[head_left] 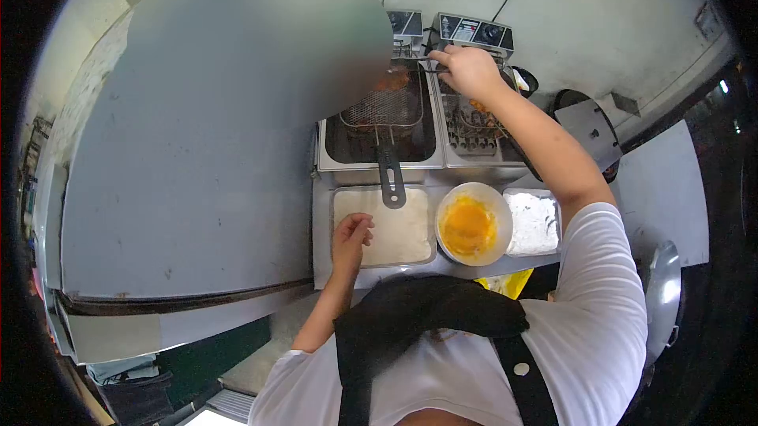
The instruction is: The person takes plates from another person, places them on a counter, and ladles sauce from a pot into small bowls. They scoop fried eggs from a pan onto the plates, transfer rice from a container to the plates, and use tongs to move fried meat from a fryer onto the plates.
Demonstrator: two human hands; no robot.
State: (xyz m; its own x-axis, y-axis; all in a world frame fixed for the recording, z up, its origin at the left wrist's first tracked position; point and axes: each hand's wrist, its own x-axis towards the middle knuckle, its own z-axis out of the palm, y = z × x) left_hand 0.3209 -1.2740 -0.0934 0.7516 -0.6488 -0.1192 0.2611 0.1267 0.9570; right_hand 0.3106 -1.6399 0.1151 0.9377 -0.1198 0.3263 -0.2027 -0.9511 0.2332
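My right hand (467, 71) is closed on metal tongs (425, 71), which reach left over the fryer. Near their tips a browned piece of food (393, 78) lies at the far side of a wire fry basket (382, 107). The basket sits in the left fryer well (339, 145), its black handle (391, 177) pointing toward me. My left hand (354, 231) hovers over the left part of a tray of pale powder (401, 228), fingers curled loosely and nothing visible in them. To its right stand a white bowl of yellow-orange batter (469, 224) and a small tray of white powder (534, 223).
The right fryer well (470, 124) holds some fried food. Control boxes (475, 33) stand behind the wells. A large grey surface (189, 205) fills the left, partly under a blurred patch. A metal pan lid (662, 300) is at the far right.
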